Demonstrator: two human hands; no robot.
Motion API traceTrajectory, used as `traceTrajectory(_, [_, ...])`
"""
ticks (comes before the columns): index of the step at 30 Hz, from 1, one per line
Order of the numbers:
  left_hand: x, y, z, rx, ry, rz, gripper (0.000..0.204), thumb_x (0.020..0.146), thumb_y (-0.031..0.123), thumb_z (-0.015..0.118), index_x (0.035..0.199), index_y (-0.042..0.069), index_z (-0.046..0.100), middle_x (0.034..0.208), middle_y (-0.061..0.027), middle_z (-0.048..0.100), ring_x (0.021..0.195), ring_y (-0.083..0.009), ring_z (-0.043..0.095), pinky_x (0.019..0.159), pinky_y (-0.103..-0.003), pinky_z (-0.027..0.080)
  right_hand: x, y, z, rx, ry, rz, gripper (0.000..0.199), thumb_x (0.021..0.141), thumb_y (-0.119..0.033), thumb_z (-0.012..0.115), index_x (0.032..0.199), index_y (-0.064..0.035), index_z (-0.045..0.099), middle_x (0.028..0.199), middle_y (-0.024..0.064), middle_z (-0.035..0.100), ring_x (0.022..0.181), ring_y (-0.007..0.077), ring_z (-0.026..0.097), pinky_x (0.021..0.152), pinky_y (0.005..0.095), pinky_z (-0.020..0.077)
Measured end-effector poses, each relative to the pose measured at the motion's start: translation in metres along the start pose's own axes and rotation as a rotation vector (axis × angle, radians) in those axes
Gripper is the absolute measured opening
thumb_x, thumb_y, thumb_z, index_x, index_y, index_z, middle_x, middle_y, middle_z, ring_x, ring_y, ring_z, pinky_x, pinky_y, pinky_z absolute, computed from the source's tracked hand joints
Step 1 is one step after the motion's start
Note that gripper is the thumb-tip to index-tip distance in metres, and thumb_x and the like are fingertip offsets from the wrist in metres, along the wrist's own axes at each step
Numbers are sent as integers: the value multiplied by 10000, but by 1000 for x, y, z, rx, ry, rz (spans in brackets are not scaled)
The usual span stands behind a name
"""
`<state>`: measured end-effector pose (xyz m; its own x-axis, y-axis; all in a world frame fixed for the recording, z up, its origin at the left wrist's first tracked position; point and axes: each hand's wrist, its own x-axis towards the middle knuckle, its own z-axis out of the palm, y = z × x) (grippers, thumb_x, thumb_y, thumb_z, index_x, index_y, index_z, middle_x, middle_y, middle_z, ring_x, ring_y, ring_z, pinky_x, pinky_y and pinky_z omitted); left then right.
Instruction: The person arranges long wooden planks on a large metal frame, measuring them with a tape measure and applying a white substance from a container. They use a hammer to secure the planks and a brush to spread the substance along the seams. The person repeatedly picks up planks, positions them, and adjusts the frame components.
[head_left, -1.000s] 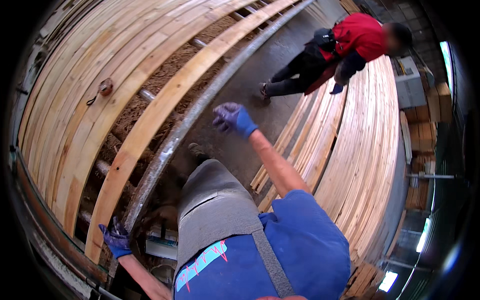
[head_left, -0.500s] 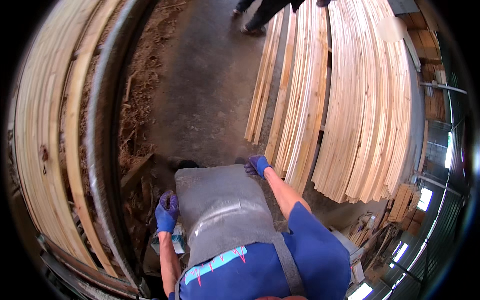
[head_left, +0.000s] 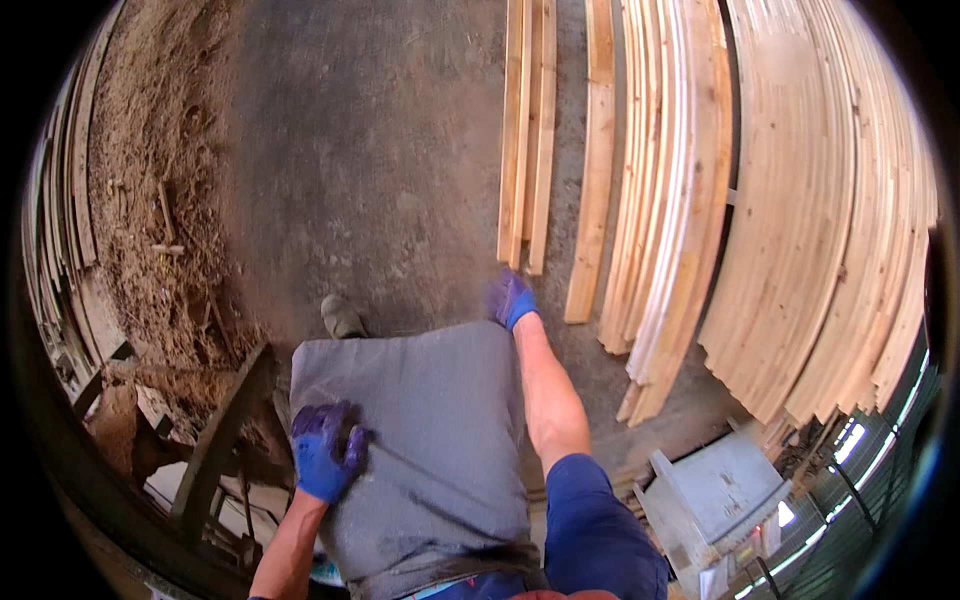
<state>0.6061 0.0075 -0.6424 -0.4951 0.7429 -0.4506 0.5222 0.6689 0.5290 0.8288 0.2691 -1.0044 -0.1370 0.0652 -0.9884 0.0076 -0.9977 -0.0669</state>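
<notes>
My left hand [head_left: 328,452], in a blue and purple work glove, is in front of the grey apron [head_left: 425,400]. Its fingers are loosely bent with the thumb apart, and nothing shows in it. Ahead on the right, my right hand [head_left: 511,298], gloved alike, reaches past the apron's upper corner. Motion blurs its fingers, so their closure is unclear. Just beyond it lie the near ends of a few narrow wooden boards [head_left: 527,150]; whether the glove touches them I cannot tell. A single board [head_left: 594,190] lies to their right.
More boards [head_left: 655,180] and a wide bed of lumber [head_left: 800,210] stretch along the right. Sawdust and scraps [head_left: 165,190] cover the left side, beside a timber frame [head_left: 220,440]. A grey metal box [head_left: 725,485] stands at the lower right. My shoe [head_left: 343,317] shows on the concrete floor [head_left: 380,170].
The view has swung left-to-right toward the boards, and the large metal rail has left it. My left hand has moved in front of the apron; my right hand is nearer the narrow boards' ends.
</notes>
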Motion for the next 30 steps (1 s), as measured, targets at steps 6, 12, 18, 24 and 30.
traceTrajectory(6, [44, -15, 4, 66, 43, 106, 303, 730, 174, 656, 984, 9, 637, 942, -188, 649, 872, -390, 591, 795, -472, 443, 74, 3, 37, 195, 327, -56, 351, 864, -513, 562, 974, -180, 576, 818, 43, 560, 639, 239, 488, 596, 413, 452])
traceTrajectory(12, [52, 1, -4, 55, 13, 212, 317, 750, 189, 664, 1011, 10, 646, 910, -189, 661, 843, -382, 606, 791, -458, 455, 40, 23, -31, 321, -411, -162, 258, 924, -352, 559, 764, -161, 491, 584, 17, 467, 491, 191, 468, 496, 337, 432])
traceTrajectory(18, [28, 12, 3, 16, -260, 183, 309, 832, 265, 660, 1030, 28, 656, 887, -140, 687, 840, -311, 642, 779, -416, 491, -176, 124, -143, 129, 332, -466, 241, 931, -267, 560, 1081, -93, 633, 969, 99, 675, 776, 204, 635, 639, 355, 515])
traceTrajectory(24, [36, 33, -17, -453, -841, -134, 270, 914, 260, 632, 1051, 27, 630, 872, -60, 670, 752, -191, 661, 660, -336, 534, -436, 343, -322, 543, 357, -146, 290, 912, -329, 543, 1087, -133, 664, 1113, 98, 664, 969, 261, 638, 812, 438, 504])
traceTrajectory(30, [18, 182, -61, -442, -657, -310, 306, 928, 356, 584, 1001, 63, 632, 816, -96, 692, 613, -193, 649, 514, -290, 477, -489, 484, -410, 891, -55, -272, 320, 910, -322, 517, 1090, -73, 605, 976, 124, 682, 766, 272, 644, 655, 426, 495])
